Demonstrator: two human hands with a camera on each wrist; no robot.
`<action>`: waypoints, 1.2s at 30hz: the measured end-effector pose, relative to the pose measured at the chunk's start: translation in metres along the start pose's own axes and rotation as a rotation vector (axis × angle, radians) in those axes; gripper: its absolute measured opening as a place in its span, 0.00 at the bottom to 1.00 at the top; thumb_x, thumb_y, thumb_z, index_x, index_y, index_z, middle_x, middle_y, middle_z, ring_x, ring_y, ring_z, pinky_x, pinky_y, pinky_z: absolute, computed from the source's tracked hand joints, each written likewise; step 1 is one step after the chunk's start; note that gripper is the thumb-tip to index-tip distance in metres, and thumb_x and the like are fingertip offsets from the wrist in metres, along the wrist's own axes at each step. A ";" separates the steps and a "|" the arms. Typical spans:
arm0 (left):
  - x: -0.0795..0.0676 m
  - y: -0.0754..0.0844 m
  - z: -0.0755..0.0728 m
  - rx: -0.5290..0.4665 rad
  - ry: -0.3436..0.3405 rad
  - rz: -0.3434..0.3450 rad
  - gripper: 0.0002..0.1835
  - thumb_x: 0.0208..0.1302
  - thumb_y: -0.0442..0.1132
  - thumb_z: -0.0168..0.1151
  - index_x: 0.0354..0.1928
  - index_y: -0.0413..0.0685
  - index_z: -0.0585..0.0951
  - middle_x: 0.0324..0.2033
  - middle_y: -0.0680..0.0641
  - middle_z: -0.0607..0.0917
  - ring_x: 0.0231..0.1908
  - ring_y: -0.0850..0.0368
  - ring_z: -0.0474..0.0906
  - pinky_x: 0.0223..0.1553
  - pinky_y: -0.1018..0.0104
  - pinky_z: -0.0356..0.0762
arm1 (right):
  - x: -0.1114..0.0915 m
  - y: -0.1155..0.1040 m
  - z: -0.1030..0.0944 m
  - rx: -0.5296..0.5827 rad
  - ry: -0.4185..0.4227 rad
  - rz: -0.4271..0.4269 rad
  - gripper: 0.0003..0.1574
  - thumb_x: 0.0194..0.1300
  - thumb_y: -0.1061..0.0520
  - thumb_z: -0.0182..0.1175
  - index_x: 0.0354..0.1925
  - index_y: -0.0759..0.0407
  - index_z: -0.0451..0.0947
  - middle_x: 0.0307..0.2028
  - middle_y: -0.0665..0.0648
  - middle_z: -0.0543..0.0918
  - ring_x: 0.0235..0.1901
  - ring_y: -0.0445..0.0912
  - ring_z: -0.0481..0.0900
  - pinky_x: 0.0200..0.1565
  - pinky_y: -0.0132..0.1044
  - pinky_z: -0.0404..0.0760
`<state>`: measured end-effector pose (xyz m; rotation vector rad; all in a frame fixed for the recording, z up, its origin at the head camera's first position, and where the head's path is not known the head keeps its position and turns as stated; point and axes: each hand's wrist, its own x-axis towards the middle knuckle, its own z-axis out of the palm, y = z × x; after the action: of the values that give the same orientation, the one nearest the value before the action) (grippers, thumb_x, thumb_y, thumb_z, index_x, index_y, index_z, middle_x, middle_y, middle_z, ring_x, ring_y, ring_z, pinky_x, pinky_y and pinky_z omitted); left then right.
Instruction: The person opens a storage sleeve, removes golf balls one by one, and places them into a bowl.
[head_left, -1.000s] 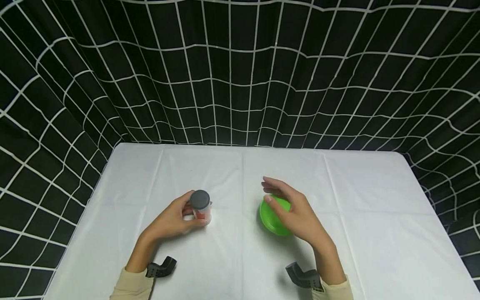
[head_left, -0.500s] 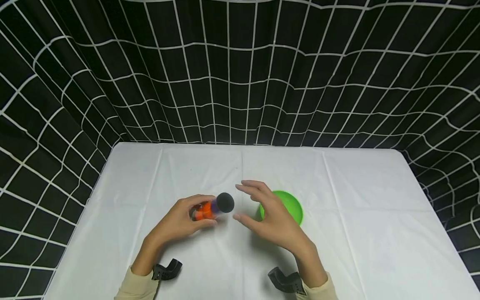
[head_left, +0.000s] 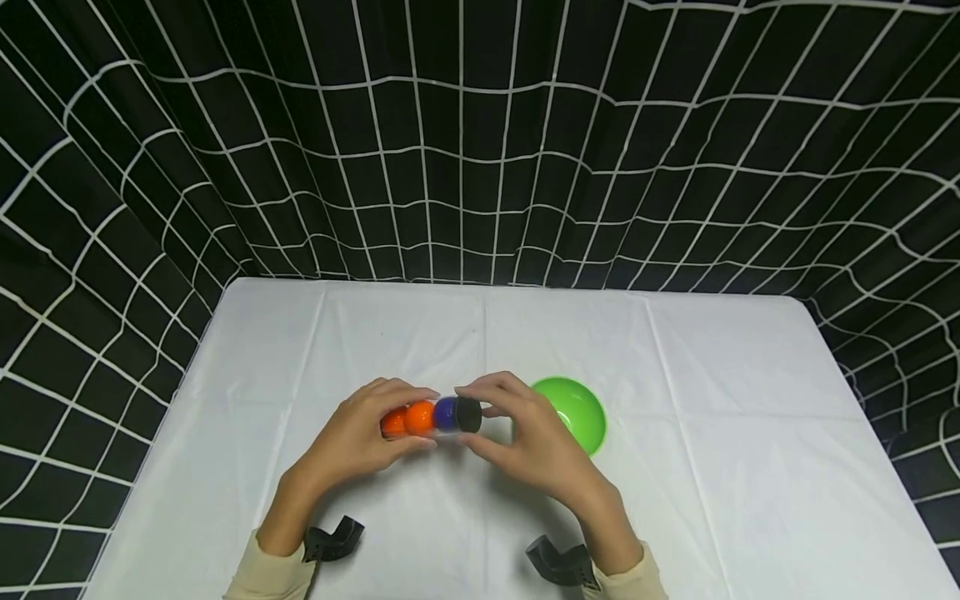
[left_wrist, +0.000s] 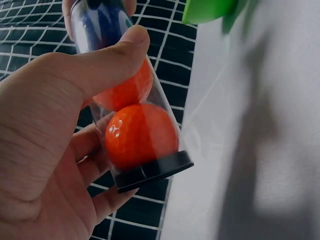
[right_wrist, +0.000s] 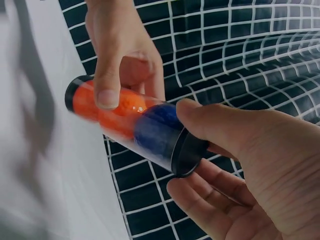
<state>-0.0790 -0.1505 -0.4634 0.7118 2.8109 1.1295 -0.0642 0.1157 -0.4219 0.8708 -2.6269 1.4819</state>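
A clear ball tube (head_left: 446, 414) with black end caps lies sideways between both hands, raised above the cloth. Inside are two orange balls (left_wrist: 142, 135) and one dark blue ball (right_wrist: 159, 127). My left hand (head_left: 360, 429) grips the tube around its orange-ball end, thumb across the clear wall. At the other end, my right hand (head_left: 536, 433) has its thumb and fingers around the black cap (right_wrist: 190, 150) beside the blue ball. Behind the right hand sits a green bowl (head_left: 581, 414), partly hidden by that hand.
A white cloth (head_left: 735, 467) covers the table, with creases running across it. Black netting-patterned fabric with white lines (head_left: 480, 183) rises behind the table and at both sides. Each wrist wears a black camera mount (head_left: 333, 540).
The left hand has tipped the tube from upright to sideways, cap pointing right. My right hand has moved left from over the green bowl and now holds the tube's cap.
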 end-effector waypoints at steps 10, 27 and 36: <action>-0.003 0.009 -0.008 0.058 0.016 0.065 0.30 0.55 0.50 0.84 0.61 0.67 0.86 0.52 0.59 0.89 0.55 0.58 0.82 0.60 0.51 0.80 | -0.001 0.001 -0.001 -0.008 0.035 -0.091 0.27 0.53 0.63 0.82 0.52 0.56 0.90 0.46 0.51 0.90 0.45 0.44 0.90 0.47 0.38 0.92; -0.010 0.015 -0.017 0.160 0.002 0.076 0.30 0.58 0.52 0.81 0.64 0.67 0.85 0.52 0.58 0.89 0.52 0.58 0.84 0.55 0.53 0.84 | 0.000 0.001 0.004 0.085 0.027 -0.047 0.27 0.53 0.65 0.81 0.53 0.55 0.90 0.46 0.51 0.91 0.46 0.45 0.91 0.48 0.37 0.92; -0.012 0.020 -0.022 0.213 0.020 0.086 0.29 0.59 0.54 0.80 0.64 0.64 0.86 0.48 0.57 0.89 0.46 0.60 0.85 0.49 0.58 0.86 | 0.001 -0.004 0.010 0.134 0.097 -0.006 0.27 0.50 0.66 0.82 0.51 0.57 0.90 0.45 0.52 0.90 0.47 0.46 0.90 0.46 0.36 0.92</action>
<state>-0.0642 -0.1579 -0.4356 0.8474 2.9744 0.8600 -0.0606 0.1056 -0.4240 0.7923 -2.4794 1.6699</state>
